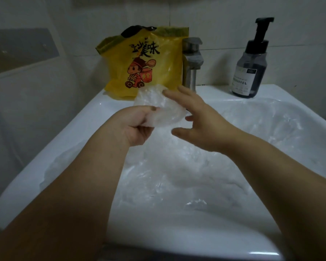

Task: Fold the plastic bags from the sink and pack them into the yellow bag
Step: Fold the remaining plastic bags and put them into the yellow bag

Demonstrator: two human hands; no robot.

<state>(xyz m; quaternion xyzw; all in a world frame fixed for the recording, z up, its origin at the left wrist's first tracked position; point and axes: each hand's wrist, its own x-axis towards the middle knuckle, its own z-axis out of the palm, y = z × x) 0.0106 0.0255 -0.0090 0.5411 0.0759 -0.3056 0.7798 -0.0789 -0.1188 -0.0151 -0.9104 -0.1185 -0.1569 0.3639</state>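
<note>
Well, on the head camera I see the yellow bag (pixel 145 63) standing at 12 o'clock on the back rim of the sink (pixel 83 117), something black at its mouth. Clear plastic bags (pixel 177 176) fill the basin, and I can't tell them apart. The left hand (pixel 135 127) pinches a folded clear bag (pixel 158 108) in front of the yellow one. The right hand (pixel 201 127), fingers spread apart, touches its far edge. A tap (pixel 192 61) and a soap bottle (pixel 252 66) stand at 1 o'clock.

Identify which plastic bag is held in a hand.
The small clear bag, gripped by the left hand above the sink. The other clear bags lie loose in it; the yellow bag stands at the back rim.
</note>
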